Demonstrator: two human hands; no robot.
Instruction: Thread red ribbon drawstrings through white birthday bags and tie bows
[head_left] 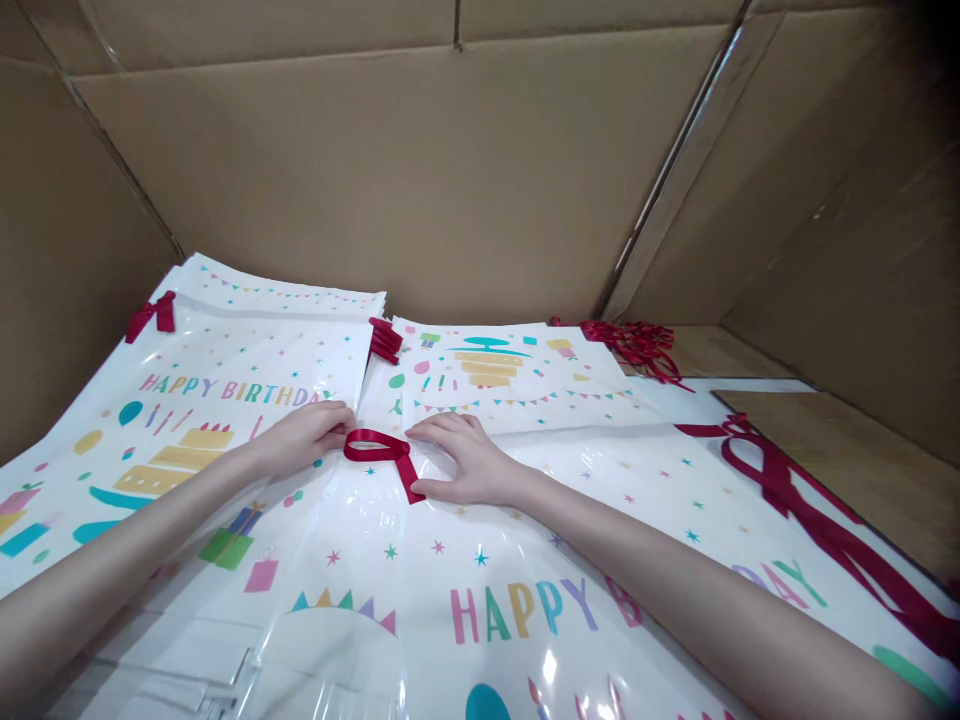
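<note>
A red ribbon point(379, 446), formed into a loop with a short tail, lies at the edge of a glossy white sheet printed "HAPPY BIRTHDAY" point(600, 480). My left hand point(319, 432) has its fingers curled at the loop's left end. My right hand point(469, 462) is at the ribbon's other side, index finger by the knot and thumb at the tail. Under my left forearm is a second sheet with the same print point(247, 350). A tied red bow point(152, 315) sits on its left edge.
Tall cardboard walls point(405, 180) rise behind and at both sides. Long red ribbon strands point(810, 520) trail along the right edge. A tangled heap of red ribbon point(641, 345) lies at the back right. More red ribbon point(385, 341) shows between the two stacks.
</note>
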